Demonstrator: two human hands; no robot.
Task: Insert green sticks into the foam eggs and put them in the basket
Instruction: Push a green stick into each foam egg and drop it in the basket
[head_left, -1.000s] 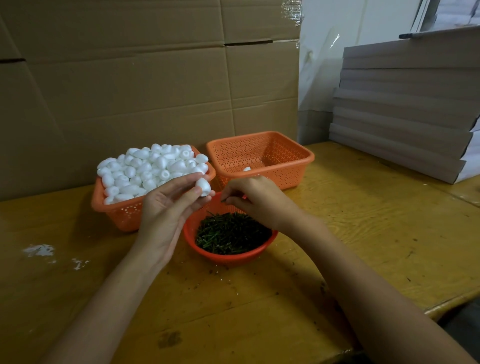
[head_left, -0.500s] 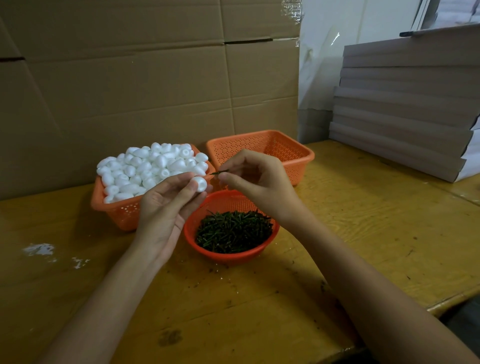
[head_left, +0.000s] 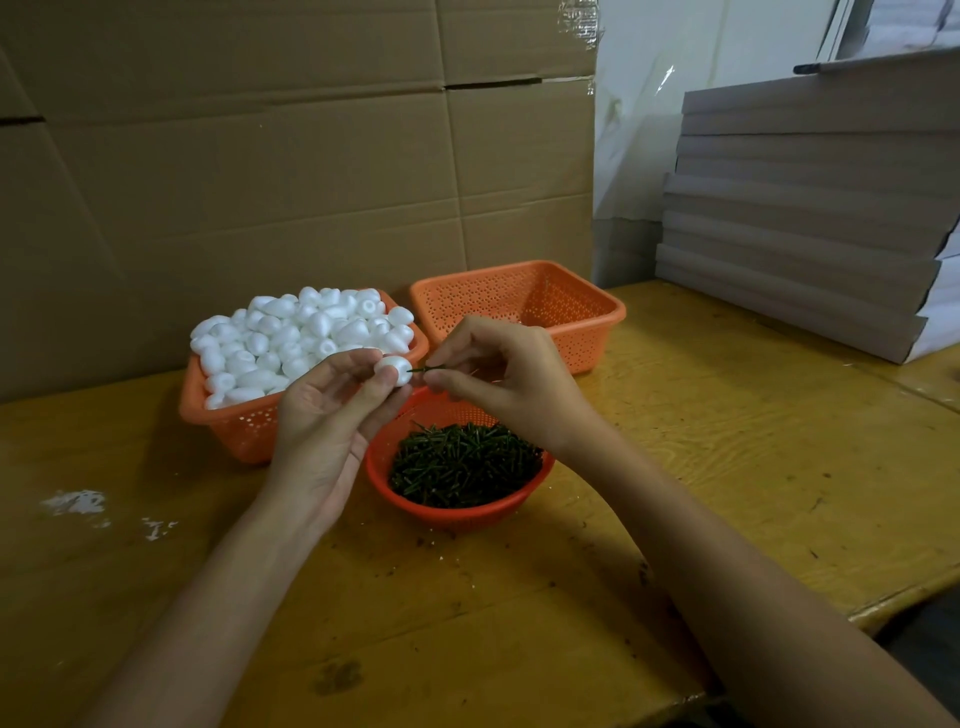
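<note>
My left hand holds a white foam egg between thumb and fingertips, above the table. My right hand pinches a thin green stick whose tip meets the egg's right side. Below both hands sits a round orange bowl full of green sticks. An orange basket heaped with white foam eggs stands at the left. A second orange basket stands behind my right hand; its inside is mostly hidden.
A wall of cardboard boxes rises behind the baskets. A stack of flat grey boards lies at the back right. White crumbs dot the yellow wooden table at the left. The table's front edge runs at lower right.
My right hand rose from the bowl with a green stick and moved left to the egg. My left hand lifted the egg slightly; the stick tip now touches it.
</note>
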